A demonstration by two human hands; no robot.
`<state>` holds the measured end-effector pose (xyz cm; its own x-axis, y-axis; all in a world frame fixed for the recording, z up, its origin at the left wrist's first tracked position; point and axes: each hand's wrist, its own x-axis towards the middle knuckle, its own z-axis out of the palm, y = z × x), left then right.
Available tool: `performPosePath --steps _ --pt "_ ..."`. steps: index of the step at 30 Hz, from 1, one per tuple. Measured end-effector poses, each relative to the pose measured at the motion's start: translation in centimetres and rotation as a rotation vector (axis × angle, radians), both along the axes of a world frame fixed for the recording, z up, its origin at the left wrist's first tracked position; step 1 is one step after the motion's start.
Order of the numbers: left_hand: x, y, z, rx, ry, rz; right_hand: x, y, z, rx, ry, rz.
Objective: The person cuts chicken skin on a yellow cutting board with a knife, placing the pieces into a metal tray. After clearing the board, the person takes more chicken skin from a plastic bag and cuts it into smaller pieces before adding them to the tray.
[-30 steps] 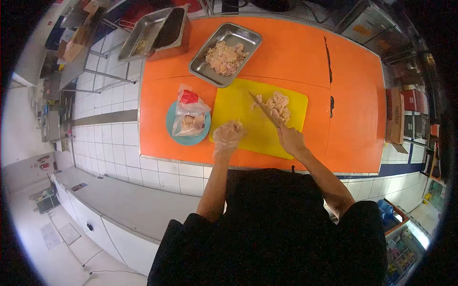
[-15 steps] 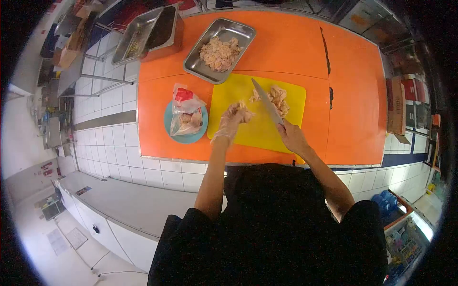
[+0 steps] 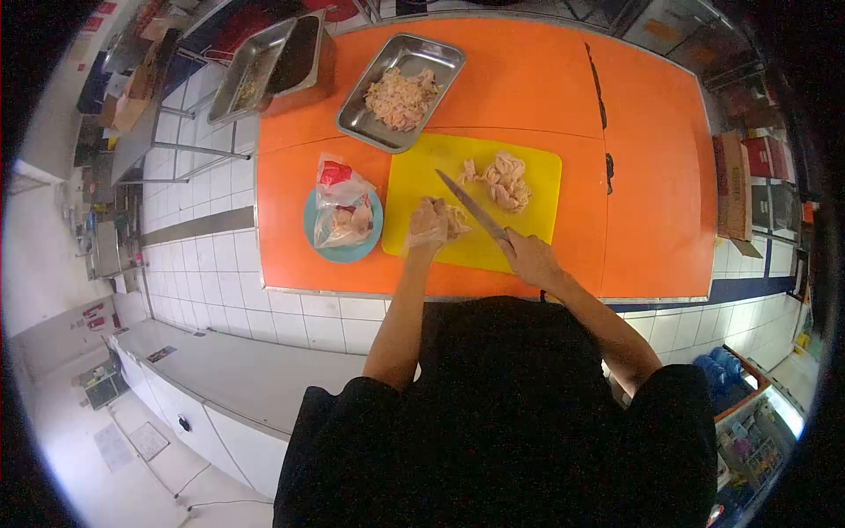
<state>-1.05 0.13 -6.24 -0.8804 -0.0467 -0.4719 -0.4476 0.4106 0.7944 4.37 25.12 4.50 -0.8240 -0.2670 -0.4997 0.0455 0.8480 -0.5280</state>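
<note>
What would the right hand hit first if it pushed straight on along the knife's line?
Probably the chicken piece under the left hand, beside the knife the right hand holds; depth unclear.

Commercial kitchen: steel trays [image 3: 400,88], tiled floor [image 3: 202,255]

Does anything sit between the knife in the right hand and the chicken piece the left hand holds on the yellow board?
Nothing visible does. The knife in the right hand slants right beside the chicken piece under the gloved left hand; the loose chicken pile lies beyond the blade, apart.
</note>
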Motion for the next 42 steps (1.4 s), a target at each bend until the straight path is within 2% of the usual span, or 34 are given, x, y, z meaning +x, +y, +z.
performPosePath --steps 1,3,4,6,9,10,12,13,15,16,18,19,21,22,24,26,28,30,31,32,33,34,35,36,37,39,40,42 --pt "0.3 -0.2 0.1 -0.002 0.000 -0.001 0.3 0.0 -0.5 0.001 0.045 0.036" --pt "1.3 -0.4 0.7 -0.324 0.300 -0.223 0.7 0.3 -2.3 0.024 0.085 0.118" --pt "1.6 -0.1 2.1 -0.324 0.300 -0.223 0.8 0.6 -3.0 0.049 0.121 0.200" --pt "1.9 0.8 6.8 0.068 0.073 0.099 0.7 1.1 -3.5 0.111 0.111 0.210" --pt "2.1 0.9 9.9 -0.084 0.021 0.093 -0.5 1.4 -3.6 0.187 0.130 0.195" --pt "2.4 0.4 8.5 -0.085 0.018 0.098 -0.7 1.4 -3.4 0.201 0.153 0.166" --pt "3.1 -0.6 4.5 -0.515 0.416 -0.016 -0.7 0.8 -3.0 0.204 0.171 0.154" --pt "2.9 -0.4 4.6 -0.513 0.416 -0.016 -0.8 0.5 -2.8 0.208 0.195 0.137" --pt "2.6 0.2 4.7 -0.496 0.694 -0.031 -0.4 0.2 -2.4 0.188 0.188 0.158" --pt "2.5 0.7 5.1 -0.495 0.691 -0.031 -0.1 0.1 -2.3 0.164 0.179 0.181" --pt "2.5 1.8 5.7 -0.197 0.426 -0.121 0.3 -0.1 -3.5 0.187 0.167 0.203" --pt "2.8 2.1 4.7 -0.192 0.419 -0.118 0.5 -0.1 -4.1 0.212 0.158 0.225" --pt "3.6 2.6 2.7 -0.392 0.620 -0.046 0.2 -0.3 -5.7 0.218 0.186 0.257" --pt "3.6 2.8 2.4 -0.389 0.607 -0.041 -0.3 -0.6 -6.2 0.214 0.222 0.288" --pt "4.0 2.9 2.3 -0.417 0.668 -0.031 -2.5 -2.9 -5.4 0.125 0.133 0.260" --pt "4.2 2.7 2.2 -0.397 0.680 -0.065 -4.2 -5.4 -6.9 0.052 0.351 0.262" --pt "3.7 2.5 2.2 -0.378 0.709 -0.090 -6.5 -8.0 -6.9 0.060 0.375 0.242" --pt "3.9 1.8 2.2 -0.375 0.517 -0.153 -6.8 -8.6 -6.9 0.064 0.388 0.217" --pt "3.5 1.9 1.5 -0.376 0.522 -0.154 -6.6 -7.7 -8.5 0.083 0.476 0.277" --pt "3.4 2.3 0.7 -0.150 0.498 0.058 -6.3 -6.7 -8.8 0.104 0.555 0.341" --pt "3.6 2.8 -0.2 0.079 0.461 0.271 -5.5 -5.0 -9.1 0.110 0.546 0.347" --pt "3.7 2.9 0.1 0.088 0.446 0.277 -4.2 -3.1 -7.7 0.143 0.392 0.354" --pt "3.6 2.8 1.6 -0.045 0.449 0.188 -2.9 -1.3 -6.5 0.176 0.237 0.363" --pt "3.4 2.7 3.2 -0.178 0.455 0.098 -1.9 0.4 -5.8 0.185 0.226 0.375" --pt "3.3 2.9 5.1 -0.171 0.444 0.110 -0.9 1.9 -5.2 0.236 0.185 0.341" --pt "3.1 3.2 8.1 0.039 0.222 0.151 -0.3 3.0 -3.8 0.291 0.143 0.320" --pt "3.5 3.1 6.4 0.041 0.217 0.162 -0.3 3.2 -3.0 0.283 0.117 0.291" --pt "3.9 2.8 1.7 -0.150 0.488 0.151 -0.6 2.9 -1.7 0.272 0.093 0.265"
